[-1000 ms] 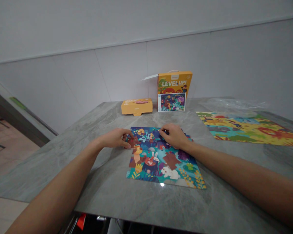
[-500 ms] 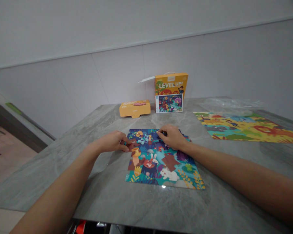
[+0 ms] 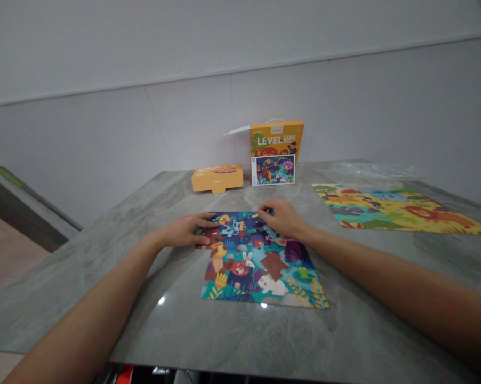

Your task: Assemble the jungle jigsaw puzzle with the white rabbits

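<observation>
A jigsaw puzzle [image 3: 260, 266] with night-forest animals lies on the grey table in front of me. At its upper left edge is my left hand [image 3: 186, 230], index finger and thumb stretched apart on either side of a brown puzzle piece [image 3: 211, 235] with a bear on it. The hand rests there without gripping. Over the puzzle's top edge my right hand [image 3: 281, 217] has its fingers curled in and pressed together. What they hold, if anything, is hidden. The palm and wrist cover the upper right part of the puzzle.
Behind the puzzle stand a low yellow box [image 3: 217, 179] and an upright LEVEL UP box [image 3: 280, 133]. A picture card [image 3: 274, 170] leans against the upright box. On the right lie another, yellow puzzle [image 3: 400, 209] and clear plastic wrap [image 3: 368, 170].
My left fingers have spread from a pinch on the brown piece and now lie over the puzzle's edge. My right hand stays by the top edge. The view has shifted slightly.
</observation>
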{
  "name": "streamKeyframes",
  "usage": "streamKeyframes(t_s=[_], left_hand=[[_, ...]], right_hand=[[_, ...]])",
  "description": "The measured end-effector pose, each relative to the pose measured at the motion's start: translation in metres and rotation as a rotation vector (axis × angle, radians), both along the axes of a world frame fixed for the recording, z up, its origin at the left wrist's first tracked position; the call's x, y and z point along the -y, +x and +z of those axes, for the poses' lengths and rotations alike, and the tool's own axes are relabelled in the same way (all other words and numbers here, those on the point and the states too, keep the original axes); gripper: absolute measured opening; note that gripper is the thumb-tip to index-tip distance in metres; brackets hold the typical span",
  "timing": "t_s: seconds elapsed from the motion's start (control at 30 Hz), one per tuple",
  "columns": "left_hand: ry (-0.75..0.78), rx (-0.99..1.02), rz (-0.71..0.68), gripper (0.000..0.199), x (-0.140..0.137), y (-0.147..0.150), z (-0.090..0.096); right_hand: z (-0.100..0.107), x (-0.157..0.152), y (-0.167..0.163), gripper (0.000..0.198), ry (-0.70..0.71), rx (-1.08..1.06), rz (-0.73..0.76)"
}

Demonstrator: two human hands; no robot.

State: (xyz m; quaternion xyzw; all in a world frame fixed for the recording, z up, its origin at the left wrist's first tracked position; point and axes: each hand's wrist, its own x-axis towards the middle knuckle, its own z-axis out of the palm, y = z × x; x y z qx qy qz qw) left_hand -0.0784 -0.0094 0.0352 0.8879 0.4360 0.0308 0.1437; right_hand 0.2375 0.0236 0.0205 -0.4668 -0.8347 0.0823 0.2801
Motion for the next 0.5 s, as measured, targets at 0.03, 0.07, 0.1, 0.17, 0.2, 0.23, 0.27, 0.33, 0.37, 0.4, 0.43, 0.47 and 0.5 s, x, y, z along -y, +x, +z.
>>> streamKeyframes(t_s=[0.03, 0.07, 0.1, 0.17, 0.2, 0.23, 0.27, 0.33, 0.37, 0.4, 0.43, 0.47, 0.5], left_hand=[[-0.055, -0.002, -0.022, 0.058, 0.000, -0.001, -0.001], [-0.091, -0.008, -0.032, 0.065, 0.000, -0.001, 0.000], [-0.117, -0.020, -0.034, 0.072, 0.001, -0.002, 0.001], [-0.148, -0.049, -0.018, 0.079, 0.003, -0.002, 0.004], [-0.154, -0.052, -0.008, 0.077, 0.004, -0.002, 0.005], [-0.152, -0.048, 0.000, 0.075, 0.004, -0.001, 0.006], [-0.144, -0.037, 0.006, 0.071, 0.005, 0.000, 0.006], [-0.122, -0.011, 0.010, 0.065, 0.005, 0.003, 0.006], [-0.110, -0.003, 0.010, 0.063, 0.005, 0.004, 0.005], [-0.096, 0.001, 0.009, 0.062, 0.004, 0.005, 0.004], [-0.081, 0.002, 0.011, 0.061, 0.004, 0.005, 0.003], [-0.063, 0.001, 0.014, 0.061, 0.004, 0.006, 0.001], [-0.046, -0.002, 0.017, 0.061, 0.003, 0.007, 0.000]], right_hand=[[0.010, -0.003, 0.006, 0.024, -0.065, 0.061, -0.008], [0.021, -0.006, 0.013, 0.023, -0.144, 0.137, -0.004], [0.033, -0.009, 0.022, 0.023, -0.225, 0.214, 0.022], [0.053, -0.013, 0.040, 0.035, -0.327, 0.355, 0.077], [0.061, -0.013, 0.048, 0.047, -0.371, 0.416, 0.111], [0.067, -0.013, 0.055, 0.060, -0.413, 0.462, 0.138], [0.071, -0.012, 0.060, 0.070, -0.443, 0.500, 0.160], [0.074, -0.010, 0.066, 0.076, -0.459, 0.551, 0.175], [0.072, -0.010, 0.067, 0.073, -0.446, 0.573, 0.172], [0.069, -0.010, 0.068, 0.069, -0.431, 0.591, 0.168], [0.065, -0.011, 0.069, 0.065, -0.423, 0.603, 0.167], [0.059, -0.012, 0.070, 0.062, -0.425, 0.609, 0.169], [0.053, -0.013, 0.072, 0.058, -0.429, 0.608, 0.169]])
